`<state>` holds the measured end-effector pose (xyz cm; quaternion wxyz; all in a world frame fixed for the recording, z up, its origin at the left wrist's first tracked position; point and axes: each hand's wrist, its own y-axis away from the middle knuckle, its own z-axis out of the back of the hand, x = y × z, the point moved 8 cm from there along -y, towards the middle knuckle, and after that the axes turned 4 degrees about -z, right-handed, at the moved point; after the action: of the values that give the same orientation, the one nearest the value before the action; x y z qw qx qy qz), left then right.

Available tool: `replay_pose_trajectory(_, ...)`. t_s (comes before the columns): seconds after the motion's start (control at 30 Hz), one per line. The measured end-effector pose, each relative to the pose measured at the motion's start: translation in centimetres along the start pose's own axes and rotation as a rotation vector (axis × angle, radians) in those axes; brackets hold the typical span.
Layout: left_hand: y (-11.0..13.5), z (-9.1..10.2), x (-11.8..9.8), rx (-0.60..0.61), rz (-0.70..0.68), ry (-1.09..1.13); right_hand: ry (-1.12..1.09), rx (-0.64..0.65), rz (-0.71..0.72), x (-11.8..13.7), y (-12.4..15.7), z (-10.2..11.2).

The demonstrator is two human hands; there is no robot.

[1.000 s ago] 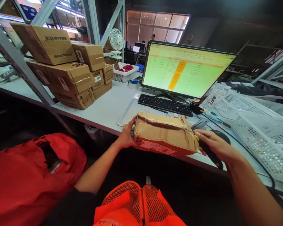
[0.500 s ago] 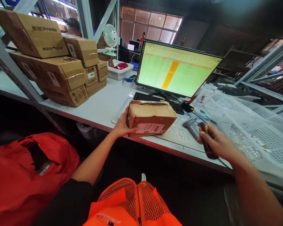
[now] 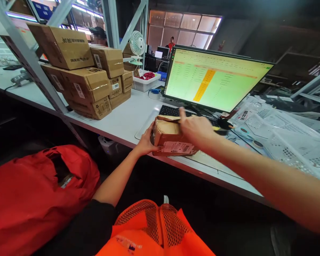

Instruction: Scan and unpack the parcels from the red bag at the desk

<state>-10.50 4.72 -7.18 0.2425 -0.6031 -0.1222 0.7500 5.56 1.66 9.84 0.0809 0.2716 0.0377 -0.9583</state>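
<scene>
A taped brown cardboard parcel (image 3: 167, 132) with a pink-and-white shipping label (image 3: 178, 147) lies at the front edge of the white table (image 3: 122, 122). My left hand (image 3: 146, 141) grips its left end, fingers closed on it. My right hand (image 3: 194, 129) reaches across from the right and hovers just over the parcel's top right. It is blurred by motion and its fingers look curled. A short dark and yellow streak shows at its right side, and I cannot make out what it is.
A lit monitor (image 3: 216, 80) and black keyboard (image 3: 170, 111) stand behind the parcel. Stacked cardboard boxes (image 3: 80, 76) and a steel rack post (image 3: 40, 71) are at left, white mesh baskets (image 3: 288, 131) at right. A red sack (image 3: 29, 199) lies by my left side.
My right hand swung left from the table edge at the right to above the parcel. The grey scanner it held is out of sight. My left hand keeps its hold on the parcel.
</scene>
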Motion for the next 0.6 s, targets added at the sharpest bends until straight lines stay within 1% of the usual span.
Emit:
replay_pose_trajectory(0.07, 0.1, -0.2, -0.6, 0.010, -0.012, -0.052, 0.012, 0.025, -0.060, -3.1, 0.1, -1.8)
replay_pose_trajectory(0.13, 0.1, -0.4, -0.9, 0.020, -0.024, -0.082, -0.017, -0.010, -0.063, -5.5, 0.3, -2.7)
replay_pose_trajectory(0.2, 0.0, -0.6, -0.8, 0.035, -0.040, -0.075, -0.071, -0.046, -0.058, -7.1, 0.7, -3.1)
replay_pose_trajectory(0.27, 0.0, -0.6, -0.2, 0.067, -0.039, -0.033, -0.131, -0.030, -0.070, -8.5, 1.3, -4.0)
replay_pose_trajectory(0.33, -0.2, -0.2, 0.1, 0.125, -0.020, 0.007, -0.186, -0.023, -0.136, -10.2, 2.2, -5.5)
replay_pose_trajectory(0.37, -0.5, 0.2, -0.2, 0.148, -0.012, 0.023, -0.212, -0.021, -0.192, -11.2, 2.6, -6.5)
replay_pose_trajectory(0.4, -0.9, 0.9, -0.9, 0.149, -0.014, 0.031, -0.241, -0.022, -0.248, -12.0, 3.1, -7.6)
replay_pose_trajectory(0.43, -1.4, 1.7, -2.1, 0.125, -0.033, 0.029, -0.274, -0.015, -0.296, -12.7, 3.6, -8.9)
replay_pose_trajectory(0.5, -3.1, 3.3, -5.6, 0.035, -0.110, -0.027, -0.363, 0.016, -0.342, -13.4, 4.2, -11.3)
replay_pose_trajectory(0.53, -4.1, 3.7, -7.8, 0.001, -0.158, -0.089, -0.411, 0.015, -0.338, -13.4, 4.3, -12.0)
replay_pose_trajectory(0.57, -5.3, 3.6, -9.8, -0.005, -0.198, -0.167, -0.455, -0.006, -0.324, -13.3, 4.3, -12.1)
replay_pose_trajectory(0.6, -6.5, 3.1, -11.5, 0.013, -0.225, -0.252, -0.490, -0.042, -0.305, -13.1, 4.2, -11.7)
